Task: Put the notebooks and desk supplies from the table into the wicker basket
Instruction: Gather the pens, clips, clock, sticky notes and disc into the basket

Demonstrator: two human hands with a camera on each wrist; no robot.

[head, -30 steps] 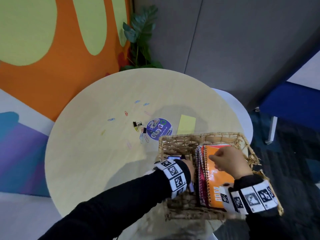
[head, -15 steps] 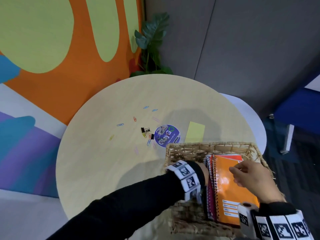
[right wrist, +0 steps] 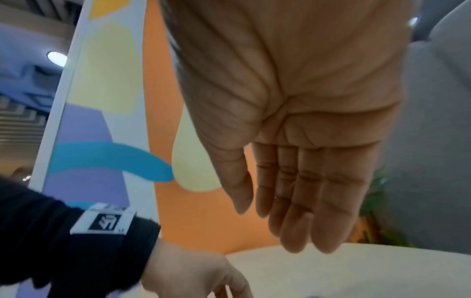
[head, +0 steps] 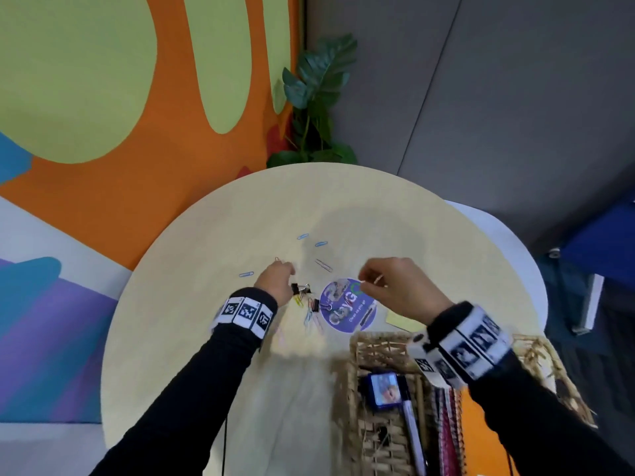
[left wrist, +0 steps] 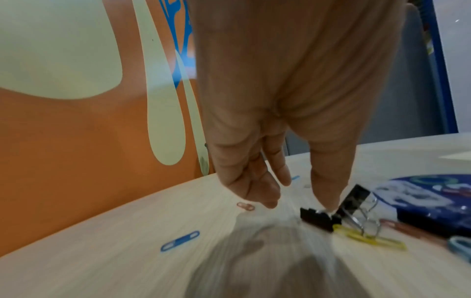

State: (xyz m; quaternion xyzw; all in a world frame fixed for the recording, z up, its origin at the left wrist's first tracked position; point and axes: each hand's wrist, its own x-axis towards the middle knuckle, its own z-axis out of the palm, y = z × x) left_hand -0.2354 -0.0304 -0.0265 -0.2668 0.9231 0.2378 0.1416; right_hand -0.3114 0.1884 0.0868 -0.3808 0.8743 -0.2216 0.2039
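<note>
Two black binder clips [head: 299, 288] lie with coloured paper clips [head: 309, 317] beside a round purple sticker [head: 347, 310] on the round table [head: 206, 338]. My left hand [head: 292, 274] hangs over them with fingers loose, and its thumb tip touches one black binder clip [left wrist: 316, 217]. In the left wrist view the left hand [left wrist: 299, 201] holds nothing. My right hand [head: 364, 281] hovers above the sticker, empty, and the right hand [right wrist: 267, 221] shows straight fingers. The wicker basket [head: 374, 341] at the near right holds an orange notebook [head: 481, 427] and other spiral notebooks.
Loose blue paper clips [head: 246, 274] and a pink one [left wrist: 246, 206] are scattered further out. A yellow sticky note [head: 398, 319] lies behind the basket. A blue card [head: 383, 391] and a pen [head: 412, 431] lie in the basket. A plant [head: 316, 97] stands behind the table.
Both hands have come out of the basket and moved forward over the table to the clips and sticker. The orange notebook stays in the basket.
</note>
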